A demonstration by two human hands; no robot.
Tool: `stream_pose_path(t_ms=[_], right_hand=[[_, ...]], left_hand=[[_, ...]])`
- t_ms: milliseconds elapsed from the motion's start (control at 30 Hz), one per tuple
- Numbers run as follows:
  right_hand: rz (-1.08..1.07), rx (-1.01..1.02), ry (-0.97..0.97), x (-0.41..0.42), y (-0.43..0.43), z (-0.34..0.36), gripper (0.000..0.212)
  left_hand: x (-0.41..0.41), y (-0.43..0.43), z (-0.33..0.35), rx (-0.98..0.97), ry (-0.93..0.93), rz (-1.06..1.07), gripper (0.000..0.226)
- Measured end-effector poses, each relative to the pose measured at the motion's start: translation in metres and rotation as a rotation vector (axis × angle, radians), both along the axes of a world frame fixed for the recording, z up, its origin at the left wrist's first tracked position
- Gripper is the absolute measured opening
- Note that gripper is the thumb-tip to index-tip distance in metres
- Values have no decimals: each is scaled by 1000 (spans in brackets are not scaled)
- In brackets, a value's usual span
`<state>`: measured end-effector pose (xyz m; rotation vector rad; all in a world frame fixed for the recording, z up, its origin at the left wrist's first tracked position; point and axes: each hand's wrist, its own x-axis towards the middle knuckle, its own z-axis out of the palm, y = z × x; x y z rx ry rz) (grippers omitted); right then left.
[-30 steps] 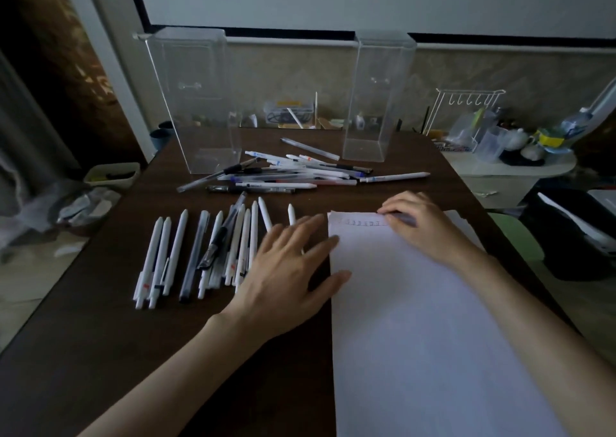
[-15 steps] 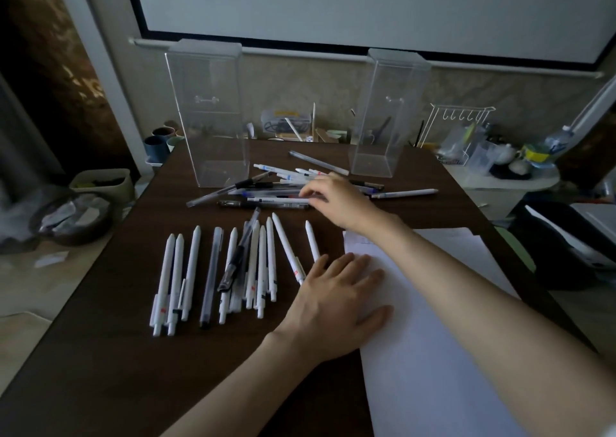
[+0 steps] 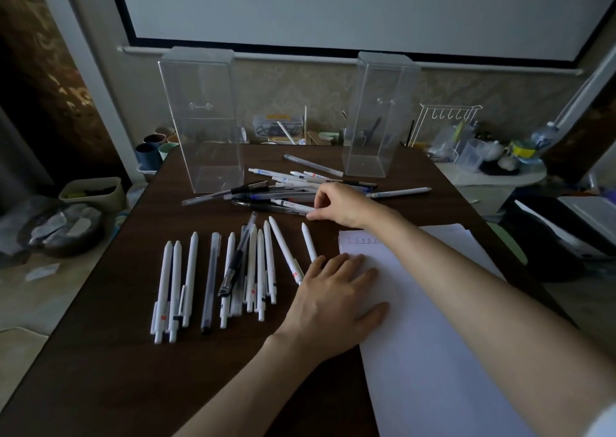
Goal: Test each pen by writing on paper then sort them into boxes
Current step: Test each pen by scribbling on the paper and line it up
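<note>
A loose pile of pens lies mid-table in front of two tall clear boxes, the left box and the right box. My right hand reaches into the pile's near edge, its thumb and fingers pinching a white-and-clear pen that lies on the table. A row of several white pens lies nearer, on the left. My left hand rests flat, fingers spread, on the left edge of the white paper. Faint test marks show near the paper's top.
The dark wooden table ends at left above a floor with bins. Cups stand off the far-left corner. A white side table with a wire rack and containers stands at right. A black device sits beyond the right edge.
My right hand left the top of the paper, reached forward-left to the pen pile and closed its fingers on a pen. My left hand stayed pressing the paper's edge.
</note>
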<state>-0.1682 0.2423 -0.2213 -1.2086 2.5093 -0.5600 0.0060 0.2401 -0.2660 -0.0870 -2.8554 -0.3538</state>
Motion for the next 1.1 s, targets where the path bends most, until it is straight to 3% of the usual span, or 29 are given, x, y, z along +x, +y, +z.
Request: stream_pose_path(t_ms=[100, 300, 400, 600, 667, 800, 933, 1100], right_hand=[[12, 26, -17, -4, 9, 1, 27], [-26, -133, 206, -6, 41, 7, 23], [31, -85, 288, -6, 75, 12, 20], [77, 109, 402, -11, 144, -2, 69], [36, 30, 556, -13, 154, -14, 61], [-107, -178, 859, -11, 158, -37, 22], [-210, -267, 909, -12, 155, -36, 53], [-298, -433, 879, -18, 160, -33, 42]], left_hand=[[1, 1, 2, -18, -1, 1, 58], [4, 0, 6, -13, -56, 12, 66], [4, 0, 6, -16, -77, 18, 67], [2, 0, 7, -8, -94, 21, 67], [2, 1, 7, -37, -72, 9, 60], [-1, 4, 9, -79, -71, 14, 54], [-7, 16, 20, -41, -56, -40, 52], [-34, 44, 31, -23, -46, -217, 46]])
